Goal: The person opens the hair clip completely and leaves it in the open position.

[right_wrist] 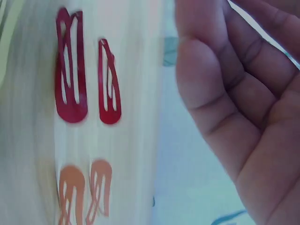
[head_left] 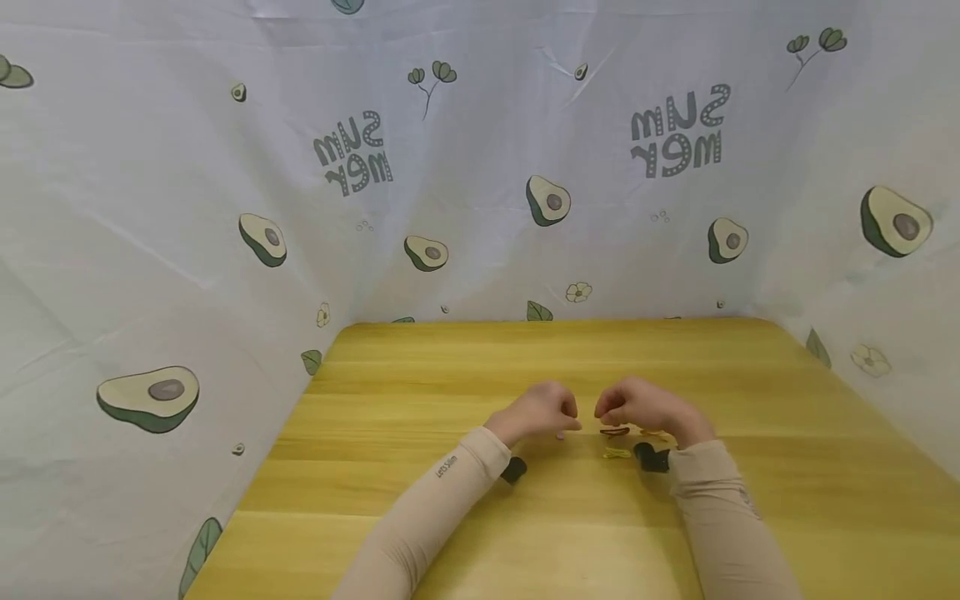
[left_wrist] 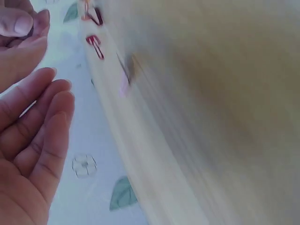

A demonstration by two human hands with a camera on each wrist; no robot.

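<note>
Over the table my left hand (head_left: pixel 542 410) and right hand (head_left: pixel 648 407) face each other, a small gap between them. My left hand (left_wrist: pixel 40 136) shows its palm, with fingers relaxed and slightly bent. In the right wrist view my right hand (right_wrist: pixel 239 89) has bent fingers; its thumb tip is out of sight, and I cannot tell whether it pinches something. Near it on the table lie two dark red snap hair clips (right_wrist: pixel 71 110) and two orange hair clips (right_wrist: pixel 71 176). A pink hair clip (left_wrist: pixel 124 85) lies below my left hand, a yellow hair clip (head_left: pixel 617 452) nearer to me.
The wooden table (head_left: pixel 420 375) backs onto a white curtain (head_left: pixel 480 150) printed with avocados, which also hangs at both sides. A black wrist camera (head_left: pixel 513 470) sits under the left wrist, another black camera (head_left: pixel 651 457) at the right wrist. Beige sleeves cover both forearms.
</note>
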